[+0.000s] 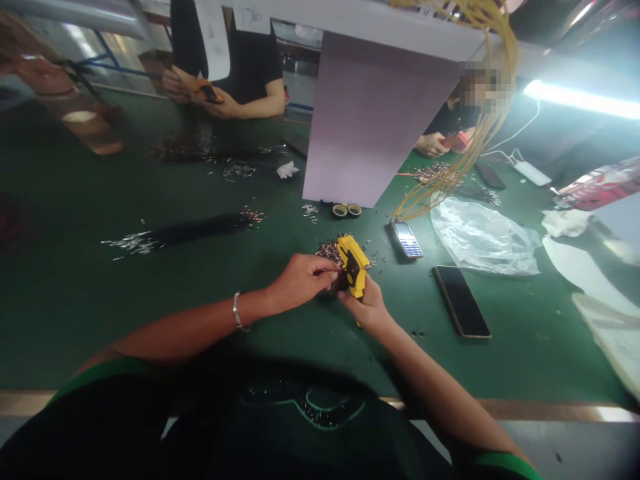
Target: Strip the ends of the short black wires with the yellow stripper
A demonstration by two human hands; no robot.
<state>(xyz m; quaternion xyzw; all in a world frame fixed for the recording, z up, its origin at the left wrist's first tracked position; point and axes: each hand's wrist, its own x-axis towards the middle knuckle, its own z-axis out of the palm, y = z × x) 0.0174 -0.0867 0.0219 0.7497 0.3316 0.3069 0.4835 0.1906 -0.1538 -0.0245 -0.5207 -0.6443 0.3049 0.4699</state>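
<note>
A yellow and black hand tool (353, 267) is gripped in my right hand (367, 303), its head pointing away from me. Close to its left side is my left hand (303, 281), thumb and fingers pinched together at the tool; whatever they hold is too small to make out. Behind and below both hands lies a pile of small copper-coloured wire ends (329, 251) on the green table (280, 347). A bundle of black wires (200, 229) with bare, shiny ends rests on the table to the left.
Two small round tins (347, 211) stand before a pale upright panel (370, 120). On the right are a keypad phone (407, 239), a dark smartphone (461, 301) and a clear plastic bag (485, 237). Across the table, other people's hands hold tools. Yellow wires (493, 127) hang at upper right.
</note>
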